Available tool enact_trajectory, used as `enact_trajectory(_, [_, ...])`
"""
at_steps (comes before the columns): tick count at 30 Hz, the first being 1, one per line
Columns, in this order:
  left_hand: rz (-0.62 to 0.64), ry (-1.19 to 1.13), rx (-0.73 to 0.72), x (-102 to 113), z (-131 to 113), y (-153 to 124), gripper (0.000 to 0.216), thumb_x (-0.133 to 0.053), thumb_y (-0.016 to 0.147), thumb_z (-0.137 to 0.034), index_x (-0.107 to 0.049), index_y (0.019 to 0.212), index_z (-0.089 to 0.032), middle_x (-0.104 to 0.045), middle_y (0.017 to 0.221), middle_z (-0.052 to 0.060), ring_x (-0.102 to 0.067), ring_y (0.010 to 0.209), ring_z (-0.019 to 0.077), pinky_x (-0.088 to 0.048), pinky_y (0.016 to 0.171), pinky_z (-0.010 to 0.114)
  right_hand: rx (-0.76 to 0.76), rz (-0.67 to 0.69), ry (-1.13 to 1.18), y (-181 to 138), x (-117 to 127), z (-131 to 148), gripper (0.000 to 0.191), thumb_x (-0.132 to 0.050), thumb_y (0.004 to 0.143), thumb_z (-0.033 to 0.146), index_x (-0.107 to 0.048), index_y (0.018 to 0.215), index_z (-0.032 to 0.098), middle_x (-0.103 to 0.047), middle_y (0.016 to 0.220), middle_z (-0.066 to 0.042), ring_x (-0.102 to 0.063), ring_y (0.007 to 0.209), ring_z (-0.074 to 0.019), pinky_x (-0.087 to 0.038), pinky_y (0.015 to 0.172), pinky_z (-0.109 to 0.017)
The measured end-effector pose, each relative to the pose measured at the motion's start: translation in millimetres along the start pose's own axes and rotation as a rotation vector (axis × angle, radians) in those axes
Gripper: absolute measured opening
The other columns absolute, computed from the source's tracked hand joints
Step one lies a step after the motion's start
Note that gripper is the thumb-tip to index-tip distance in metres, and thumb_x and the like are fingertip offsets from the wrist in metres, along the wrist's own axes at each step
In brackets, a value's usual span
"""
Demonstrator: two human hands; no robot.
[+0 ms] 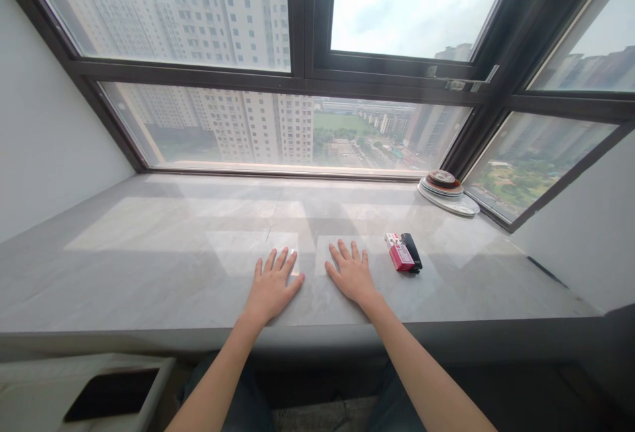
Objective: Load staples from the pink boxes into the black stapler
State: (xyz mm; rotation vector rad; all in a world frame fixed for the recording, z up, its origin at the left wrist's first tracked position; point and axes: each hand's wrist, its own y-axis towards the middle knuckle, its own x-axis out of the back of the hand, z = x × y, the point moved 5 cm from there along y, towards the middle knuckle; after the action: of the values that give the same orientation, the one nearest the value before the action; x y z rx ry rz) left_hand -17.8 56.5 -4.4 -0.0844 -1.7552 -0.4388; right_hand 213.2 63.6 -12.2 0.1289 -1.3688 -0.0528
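My 2 forearms [421, 366] lead to my left hand [272, 286] and right hand [353, 274], spread flat on the windowsill [149, 273], gripping nothing; black stapler [412, 251] and red-and-white box [400, 254] lie untouched.

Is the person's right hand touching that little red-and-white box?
Apart. The head view shows a strip of pale sill between the right hand and the red-and-white box.
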Motion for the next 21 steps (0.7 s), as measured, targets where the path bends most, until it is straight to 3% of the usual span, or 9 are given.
enact_trajectory(21, [-0.013, -0.009, -0.014, 0.7, 0.4, -0.4, 0.063, -0.037, 0.099, -0.059, -0.030, 0.158, -0.037, -0.025, 0.167, -0.001, -0.013, 0.155, 0.0303, -0.007, 0.124, 0.053, 0.007, -0.012, 0.010, -0.8, 3.8, 2.4, 0.064, -0.030, 0.102, 0.059, -0.027, 0.160, 0.035, -0.016, 0.169, 0.000, -0.003, 0.154, -0.0365, 0.000, 0.119, -0.059])
